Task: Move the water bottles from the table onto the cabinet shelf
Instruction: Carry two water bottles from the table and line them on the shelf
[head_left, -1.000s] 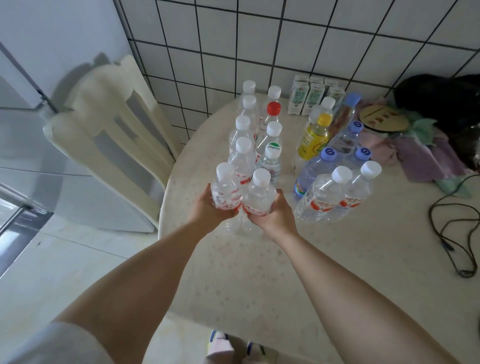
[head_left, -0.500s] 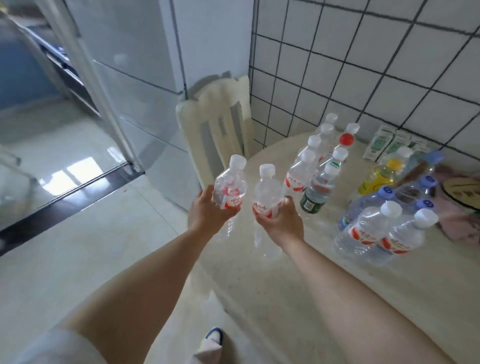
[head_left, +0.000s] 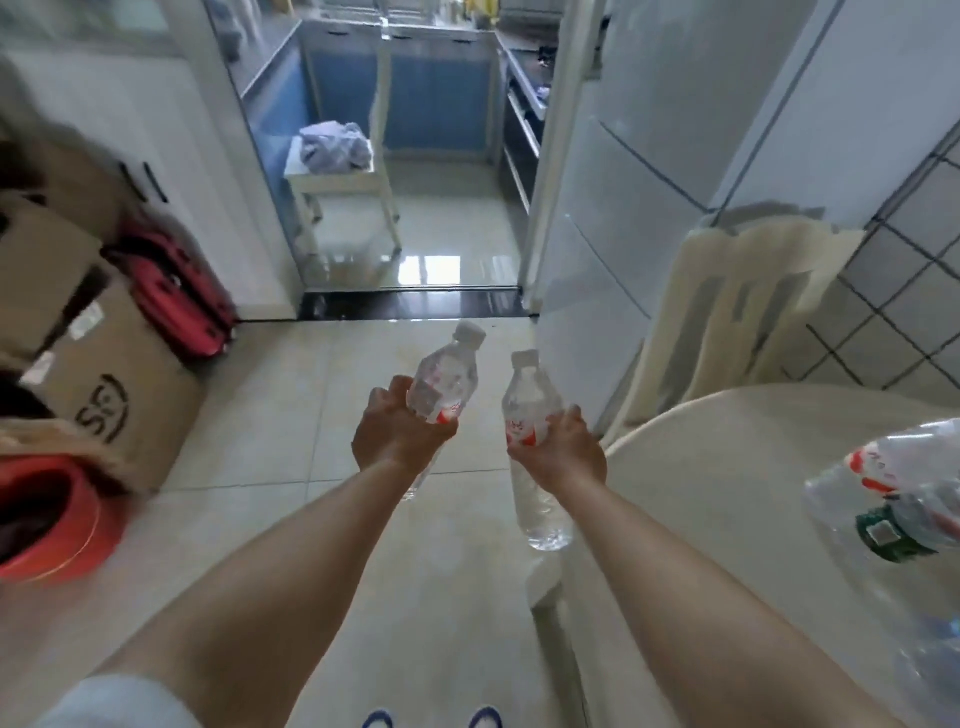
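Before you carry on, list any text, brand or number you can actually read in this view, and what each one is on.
"SF": dark logo on the side of the cardboard box at the left, tilted and blurred.
Red label on the bottle in the left hand: print too blurred to read.
Red label on the bottle in the right hand: print too blurred to read.
Green-labelled bottle on the table: too blurred to read.

Soft daylight, floor (head_left: 436, 270) glare (blurred, warped edges)

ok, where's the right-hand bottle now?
Head view, centre: the right hand grips the bottle over the floor, just left of the table edge.
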